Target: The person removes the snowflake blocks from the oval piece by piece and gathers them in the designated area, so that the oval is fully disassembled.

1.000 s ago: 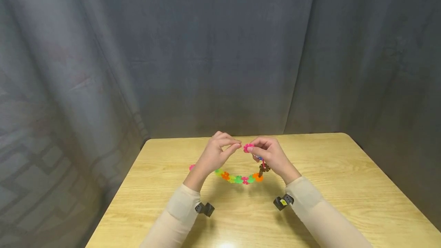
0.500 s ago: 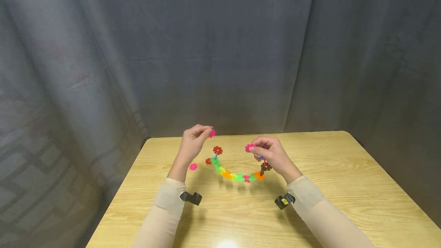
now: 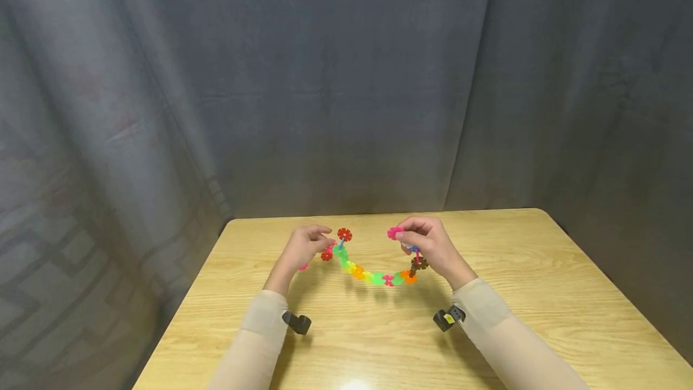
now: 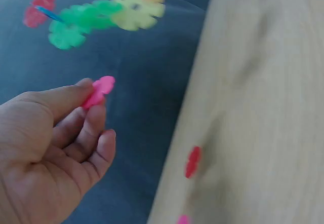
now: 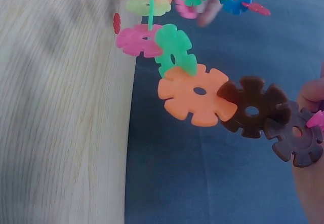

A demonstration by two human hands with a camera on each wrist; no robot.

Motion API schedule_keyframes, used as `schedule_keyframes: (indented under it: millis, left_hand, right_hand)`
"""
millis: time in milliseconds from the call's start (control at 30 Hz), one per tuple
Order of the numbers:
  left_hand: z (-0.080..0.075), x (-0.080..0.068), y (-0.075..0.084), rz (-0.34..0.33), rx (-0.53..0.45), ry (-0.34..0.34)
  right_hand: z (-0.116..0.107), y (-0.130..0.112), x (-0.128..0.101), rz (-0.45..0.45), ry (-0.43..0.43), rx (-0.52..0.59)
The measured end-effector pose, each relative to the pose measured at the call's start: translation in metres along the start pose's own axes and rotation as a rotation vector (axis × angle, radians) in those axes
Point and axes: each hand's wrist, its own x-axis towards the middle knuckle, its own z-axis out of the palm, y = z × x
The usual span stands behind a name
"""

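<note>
A chain of interlocking snowflake discs (image 3: 378, 278) in several colours hangs in a curve above the table. My right hand (image 3: 430, 244) grips its right end, with a pink disc (image 3: 394, 233) at the fingertips and brown discs (image 5: 253, 107) below. At the chain's free left end stand a red disc (image 3: 344, 234) and a blue one edge-on. Left of that end, my left hand (image 3: 301, 253) pinches a loose pink disc (image 4: 99, 91) between thumb and fingers, apart from the chain. In the right wrist view my right hand shows only at the edge.
Two loose discs lie on the wooden table (image 3: 368, 333) near my left hand: a red one (image 4: 193, 162) and a pink one (image 4: 183, 219). Grey curtains (image 3: 346, 89) stand behind the table and along its sides.
My left hand has gone from beside the right hand out to the left, then down, carrying the pink disc. The right hand and the chain have hardly moved.
</note>
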Motion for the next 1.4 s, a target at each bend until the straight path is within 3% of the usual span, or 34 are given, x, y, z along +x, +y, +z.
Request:
schedule_keyframes:
  millis: [133, 267, 700, 1233, 1400]
  left_hand:
    - [0.005, -0.002, -0.013, -0.023, 0.092, -0.071]
    - [0.009, -0.004, -0.023, -0.034, 0.162, -0.096]
    - [0.014, -0.010, -0.035, -0.051, 0.230, -0.153]
    - [0.013, -0.013, -0.032, -0.084, 0.252, -0.168]
    - [0.010, -0.014, -0.023, -0.038, 0.233, -0.127]
  right_hand:
    - [0.000, -0.001, -0.001, -0.007, 0.011, -0.004]
    - [0.000, -0.002, -0.001, -0.005, 0.014, -0.005]
    - [0.000, -0.001, -0.001, -0.015, 0.001, 0.001]
    - [-0.001, -0.001, -0.002, -0.008, 0.010, 0.024]
    - [-0.001, -0.001, -0.001, -0.007, 0.003, 0.021]
